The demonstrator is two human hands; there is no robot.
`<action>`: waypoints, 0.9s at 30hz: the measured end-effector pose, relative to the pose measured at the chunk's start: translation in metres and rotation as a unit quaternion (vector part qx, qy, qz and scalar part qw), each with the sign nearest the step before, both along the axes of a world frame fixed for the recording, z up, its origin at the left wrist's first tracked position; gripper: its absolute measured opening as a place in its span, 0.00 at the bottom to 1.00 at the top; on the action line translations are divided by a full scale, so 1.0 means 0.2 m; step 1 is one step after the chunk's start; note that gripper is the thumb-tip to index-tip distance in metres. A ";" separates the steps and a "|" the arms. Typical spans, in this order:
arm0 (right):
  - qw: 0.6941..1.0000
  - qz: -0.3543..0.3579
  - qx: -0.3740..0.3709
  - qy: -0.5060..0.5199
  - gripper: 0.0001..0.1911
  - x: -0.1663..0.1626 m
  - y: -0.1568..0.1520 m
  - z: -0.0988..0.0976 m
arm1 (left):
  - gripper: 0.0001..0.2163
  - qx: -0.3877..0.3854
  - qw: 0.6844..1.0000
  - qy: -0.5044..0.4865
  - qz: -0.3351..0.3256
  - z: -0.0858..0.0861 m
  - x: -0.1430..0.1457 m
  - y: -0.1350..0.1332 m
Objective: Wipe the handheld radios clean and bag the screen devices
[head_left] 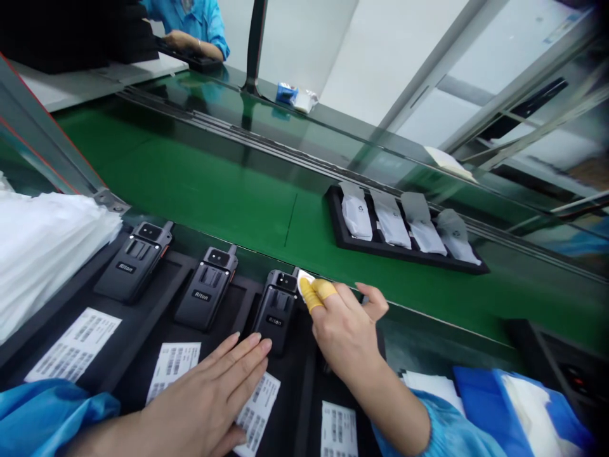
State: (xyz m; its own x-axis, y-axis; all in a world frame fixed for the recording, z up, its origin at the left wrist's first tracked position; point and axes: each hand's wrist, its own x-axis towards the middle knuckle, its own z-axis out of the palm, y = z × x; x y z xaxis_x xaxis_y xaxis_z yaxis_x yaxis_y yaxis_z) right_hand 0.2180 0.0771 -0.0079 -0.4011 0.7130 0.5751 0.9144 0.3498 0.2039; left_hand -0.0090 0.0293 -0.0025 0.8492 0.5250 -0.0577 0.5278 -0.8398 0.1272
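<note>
Three black handheld radios lie in a black foam tray (143,317) in front of me: one at the left (134,261), one in the middle (206,289), one at the right (276,307). My left hand (214,393) lies flat with fingers stretched out, its fingertips touching the tray just below the right radio and resting over a barcode label (259,412). My right hand (345,330), with yellow finger cots on two fingers, pinches a small white piece (304,278) at the top corner of the right radio.
Barcode labels (73,344) lie below each radio. A stack of white bags (42,247) sits at the left. On the green conveyor belt (214,190), a black tray (404,247) carries several bagged items. Another person in blue works at the far side (190,25). Blue packaging (514,406) lies at the right.
</note>
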 end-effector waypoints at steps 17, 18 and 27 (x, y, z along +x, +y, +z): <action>0.985 0.163 -0.029 -0.040 0.13 0.05 0.10 0.08 | 0.26 -0.032 0.999 0.010 0.005 0.05 -0.01 0.00; 0.985 0.166 -0.027 -0.043 0.14 0.08 0.09 0.08 | 0.26 -0.026 1.000 0.005 0.006 0.05 -0.01 0.00; 0.990 0.073 -0.075 0.094 0.14 0.07 0.02 0.11 | 0.25 -0.014 1.000 -0.002 0.010 0.03 -0.01 -0.01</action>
State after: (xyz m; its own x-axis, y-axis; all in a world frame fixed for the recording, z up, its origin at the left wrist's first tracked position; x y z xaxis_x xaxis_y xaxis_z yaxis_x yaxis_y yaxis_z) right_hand 0.2312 0.0817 0.0136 -0.4016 0.7385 0.5416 0.8691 0.4938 -0.0288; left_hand -0.0102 0.0279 0.0033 0.8393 0.5393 -0.0691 0.5431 -0.8257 0.1525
